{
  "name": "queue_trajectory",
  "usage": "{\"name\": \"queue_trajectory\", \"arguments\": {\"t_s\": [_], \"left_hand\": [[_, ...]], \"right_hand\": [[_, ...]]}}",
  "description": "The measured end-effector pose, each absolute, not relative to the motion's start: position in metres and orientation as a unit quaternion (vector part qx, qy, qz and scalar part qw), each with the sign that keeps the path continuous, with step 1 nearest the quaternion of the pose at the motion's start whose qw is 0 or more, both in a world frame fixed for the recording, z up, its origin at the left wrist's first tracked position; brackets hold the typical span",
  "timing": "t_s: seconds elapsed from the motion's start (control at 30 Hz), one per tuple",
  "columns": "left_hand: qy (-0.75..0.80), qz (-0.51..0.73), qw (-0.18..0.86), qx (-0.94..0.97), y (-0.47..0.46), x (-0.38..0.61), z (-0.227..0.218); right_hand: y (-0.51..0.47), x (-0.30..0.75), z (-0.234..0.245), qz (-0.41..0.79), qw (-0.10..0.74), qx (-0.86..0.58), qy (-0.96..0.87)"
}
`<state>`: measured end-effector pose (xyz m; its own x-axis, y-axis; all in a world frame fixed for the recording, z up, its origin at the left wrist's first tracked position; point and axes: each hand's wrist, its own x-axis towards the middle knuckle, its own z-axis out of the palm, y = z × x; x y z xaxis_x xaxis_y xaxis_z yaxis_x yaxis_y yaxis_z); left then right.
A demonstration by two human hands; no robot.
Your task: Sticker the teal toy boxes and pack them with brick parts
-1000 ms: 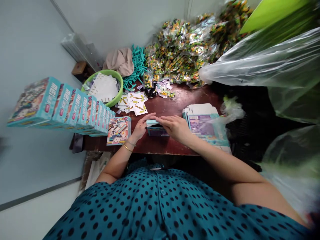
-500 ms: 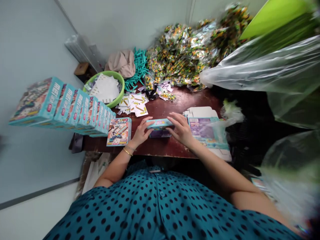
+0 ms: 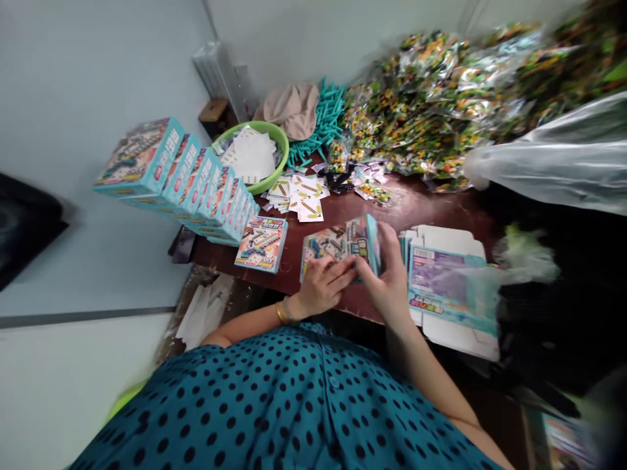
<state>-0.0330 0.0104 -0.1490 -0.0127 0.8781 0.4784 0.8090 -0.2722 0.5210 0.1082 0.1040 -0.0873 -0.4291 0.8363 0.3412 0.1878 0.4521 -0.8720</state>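
Observation:
A turquoise toy-set box (image 3: pixel 329 243) with printed pictures on its face is between my hands at the front edge of the table, one end facing right. My right hand (image 3: pixel 393 277) grips that right end, with the thumb at the front and the fingers behind. Curled fingers of my left hand (image 3: pixel 324 285) press on the box's near side, and the fingertips almost meet my right thumb. To the left, a similar box (image 3: pixel 262 243) lies face up. Beside my right hand are flattened box blanks (image 3: pixel 448 294), printed in purple and turquoise.
A leaning row of packed boxes (image 3: pixel 189 186) stands at the left. Behind are a green basket (image 3: pixel 281 140) of paper sheets, loose instruction cards (image 3: pixel 306 192), turquoise sticks (image 3: pixel 326 121) and a heap of bagged coloured pieces (image 3: pixel 421 111). Clear plastic (image 3: pixel 553 160) hangs at the right.
The box has turned from its narrow side to show its printed face. My left hand has moved to the near side, and my right hand has closed round the right end. The view has shifted left.

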Motion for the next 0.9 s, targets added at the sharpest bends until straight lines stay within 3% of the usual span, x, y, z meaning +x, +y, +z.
{"name": "queue_trajectory", "arguments": {"t_s": [0.17, 0.27, 0.43, 0.5, 0.6, 0.73, 0.9], "left_hand": [[0.639, 0.366, -0.005, 0.677, -0.043, -0.082, -0.090], [0.730, 0.304, -0.056, 0.609, -0.061, -0.116, -0.091], [0.811, 0.169, -0.027, 0.559, -0.061, -0.148, -0.136], [0.815, 0.179, -0.036, 0.550, -0.057, -0.149, -0.145], [0.785, 0.240, -0.020, 0.570, -0.046, -0.140, -0.146], [0.685, 0.316, 0.154, 0.638, -0.011, -0.101, -0.157], [0.578, 0.337, 0.489, 0.560, 0.049, -0.022, -0.203]], "right_hand": [[0.149, 0.026, -0.087, 0.510, 0.384, -0.227, -0.735], [0.159, -0.055, -0.114, 0.549, 0.309, -0.208, -0.748], [0.163, -0.083, -0.160, 0.432, 0.278, -0.300, -0.804], [0.173, -0.030, -0.175, 0.362, 0.274, -0.328, -0.828], [0.177, 0.087, -0.192, 0.210, 0.251, -0.480, -0.814], [0.146, 0.206, -0.216, 0.115, 0.121, -0.634, -0.755], [0.085, 0.217, -0.237, 0.099, 0.089, -0.576, -0.806]]}}
